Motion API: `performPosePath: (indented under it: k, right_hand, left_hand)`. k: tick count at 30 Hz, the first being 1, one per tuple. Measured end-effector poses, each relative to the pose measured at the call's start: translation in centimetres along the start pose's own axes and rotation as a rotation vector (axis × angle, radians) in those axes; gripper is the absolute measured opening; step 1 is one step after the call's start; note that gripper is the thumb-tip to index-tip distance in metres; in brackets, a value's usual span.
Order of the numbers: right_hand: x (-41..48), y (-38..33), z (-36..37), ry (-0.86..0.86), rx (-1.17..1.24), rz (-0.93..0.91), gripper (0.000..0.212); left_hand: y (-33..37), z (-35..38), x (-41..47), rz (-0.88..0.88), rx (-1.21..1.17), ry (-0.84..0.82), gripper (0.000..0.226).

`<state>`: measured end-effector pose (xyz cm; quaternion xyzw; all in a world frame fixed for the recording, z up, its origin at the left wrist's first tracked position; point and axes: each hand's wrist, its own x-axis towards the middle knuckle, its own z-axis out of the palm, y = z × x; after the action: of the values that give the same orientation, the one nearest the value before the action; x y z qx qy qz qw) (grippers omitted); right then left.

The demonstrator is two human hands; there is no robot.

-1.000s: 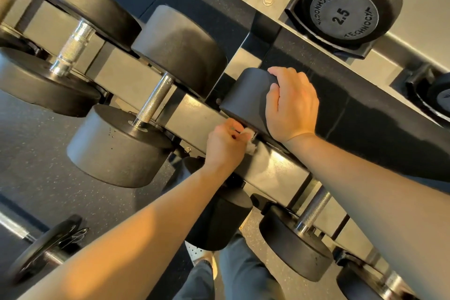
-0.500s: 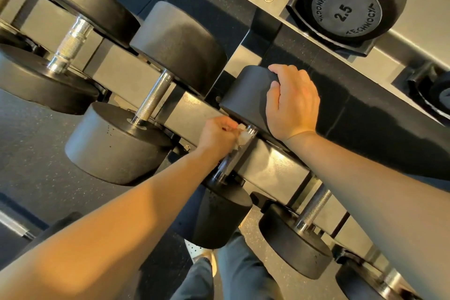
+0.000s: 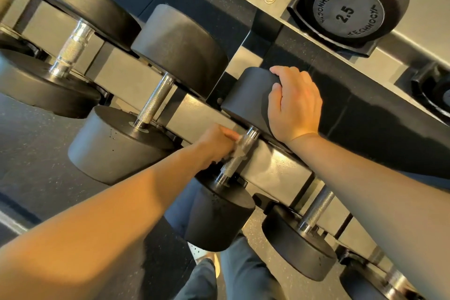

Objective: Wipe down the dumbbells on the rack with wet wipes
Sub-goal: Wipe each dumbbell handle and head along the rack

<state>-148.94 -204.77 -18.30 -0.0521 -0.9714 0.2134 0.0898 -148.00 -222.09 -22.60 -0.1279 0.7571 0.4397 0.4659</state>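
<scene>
rack (image 3: 275, 173), right hand (image 3: 294, 107) atop dumbbell (image 3: 243, 100) — left hand (image 3: 215, 142), wipe (image 3: 239, 148)

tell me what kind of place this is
Most likely a gym's free-weight area: black dumbbells with knurled steel handles lie on a tiered metal rack, one end cap is stamped 2.5, and the floor looks like speckled rubber matting.

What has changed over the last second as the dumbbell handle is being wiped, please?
The left hand, pinching the wet wipe, slid a little way down the handle from its top toward the near head, uncovering the upper knurled part. The right hand stayed on the far head, fingers curled over its edge; the dumbbell stayed on the rack.
</scene>
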Motion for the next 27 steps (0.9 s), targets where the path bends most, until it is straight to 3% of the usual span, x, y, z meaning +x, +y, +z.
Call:
performPosePath:
  k: [4, 6, 10, 14, 17, 19, 21, 24, 27]
  right_hand:
    - [0.1, -0.1, -0.2, -0.006, 0.01, 0.003, 0.043]
    - [0.1, -0.1, -0.2, -0.012, 0.002, 0.007, 0.043]
    - [0.0, 0.0, -0.1, -0.011, -0.002, 0.003, 0.044]
    - [0.0, 0.0, 0.0, -0.002, 0.002, -0.002, 0.043]
    - [0.1, 0.0, 0.0, 0.004, 0.009, -0.006, 0.043]
    - [0.0, 0.0, -0.1, 0.002, 0.007, -0.002, 0.043]
    - [0.0, 0.2, 0.1, 0.009, 0.01, -0.003, 0.042]
    - [-0.1, 0.3, 0.0, 0.012, 0.012, -0.01, 0.039]
    - [0.0, 0.2, -0.1, 0.005, -0.002, -0.011, 0.037]
  left_hand:
    - [-1.9, -0.7, -0.4, -0.021, 0.514, -0.11, 0.019]
    - [-1.2, -0.5, -0.3, -0.004, 0.456, -0.063, 0.014]
    - [0.8, 1.0, 0.0, 0.119, 0.088, 0.175, 0.012]
    - [-1.0, 1.6, -1.1, 0.258, 0.418, 0.221, 0.009]
    - [-3.3, 0.8, -1.9, 0.162, 0.66, 0.125, 0.016]
    - [-3.6, 0.4, -1.9, 0.143, 0.701, 0.076, 0.017]
    - [-2.8, 0.2, -1.9, 0.128, 0.527, 0.07, 0.015]
    - [-0.5, 0.5, -1.2, 0.093, 0.022, 0.083, 0.014]
    - [1.7, 1.9, -0.9, 0.11, -0.213, 0.115, 0.021]
